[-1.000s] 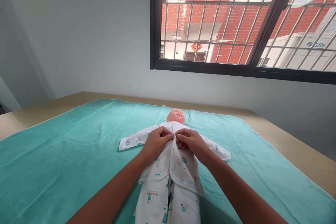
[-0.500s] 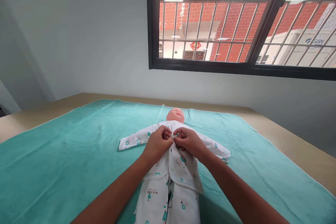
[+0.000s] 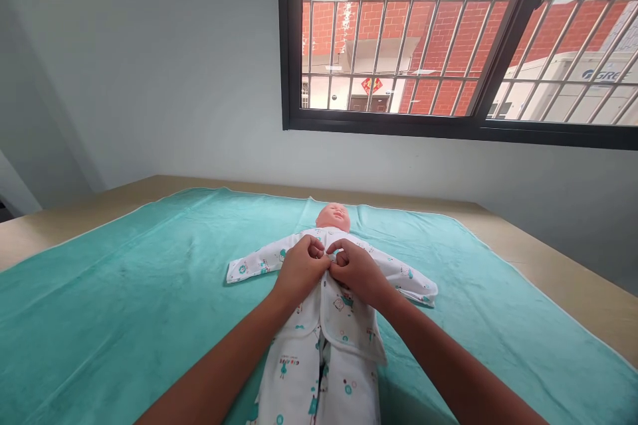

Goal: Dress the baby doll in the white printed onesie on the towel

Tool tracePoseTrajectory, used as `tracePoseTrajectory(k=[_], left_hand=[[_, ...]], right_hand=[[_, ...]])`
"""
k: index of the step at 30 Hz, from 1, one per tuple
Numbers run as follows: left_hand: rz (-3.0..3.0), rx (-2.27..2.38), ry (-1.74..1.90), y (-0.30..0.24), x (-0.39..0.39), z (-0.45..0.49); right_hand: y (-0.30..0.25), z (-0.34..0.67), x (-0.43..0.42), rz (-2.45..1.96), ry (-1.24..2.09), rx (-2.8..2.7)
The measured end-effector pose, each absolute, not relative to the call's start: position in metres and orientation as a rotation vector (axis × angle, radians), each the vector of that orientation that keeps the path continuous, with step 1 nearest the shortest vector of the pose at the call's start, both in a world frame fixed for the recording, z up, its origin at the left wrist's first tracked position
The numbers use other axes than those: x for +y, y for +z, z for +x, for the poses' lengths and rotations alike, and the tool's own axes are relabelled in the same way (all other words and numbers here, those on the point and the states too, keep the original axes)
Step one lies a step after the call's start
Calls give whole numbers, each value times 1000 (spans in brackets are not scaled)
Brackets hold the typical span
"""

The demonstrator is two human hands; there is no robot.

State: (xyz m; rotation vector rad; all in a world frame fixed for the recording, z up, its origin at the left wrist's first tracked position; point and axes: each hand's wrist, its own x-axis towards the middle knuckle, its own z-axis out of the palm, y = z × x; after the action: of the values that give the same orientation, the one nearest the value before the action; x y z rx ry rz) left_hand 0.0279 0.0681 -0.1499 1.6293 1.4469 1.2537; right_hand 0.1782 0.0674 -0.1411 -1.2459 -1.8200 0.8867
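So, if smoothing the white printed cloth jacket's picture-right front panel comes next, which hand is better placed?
Likely the right hand: it is above that panel, while the left hand is over the opposite panel. Both seem to pinch the jacket, though.

There is one doll point(image 3: 333, 218), one jacket point(image 3: 349, 322), one blanket point(image 3: 149, 299).

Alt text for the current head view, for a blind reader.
A person's left hand and right hand pinch the front of a white printed fabric jacket on a pink-headed doll, lying on a turquoise cloth below a black-framed window.
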Motion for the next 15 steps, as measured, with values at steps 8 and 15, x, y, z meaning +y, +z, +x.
tracePoseTrajectory(k=[8, 15], left_hand=[[1618, 1420, 1259, -151, 67, 26], [1692, 1347, 1308, -149, 61, 24]], right_hand=[[-143, 182, 70, -1152, 1099, -1713], [-141, 182, 68, -1149, 1090, -1684]])
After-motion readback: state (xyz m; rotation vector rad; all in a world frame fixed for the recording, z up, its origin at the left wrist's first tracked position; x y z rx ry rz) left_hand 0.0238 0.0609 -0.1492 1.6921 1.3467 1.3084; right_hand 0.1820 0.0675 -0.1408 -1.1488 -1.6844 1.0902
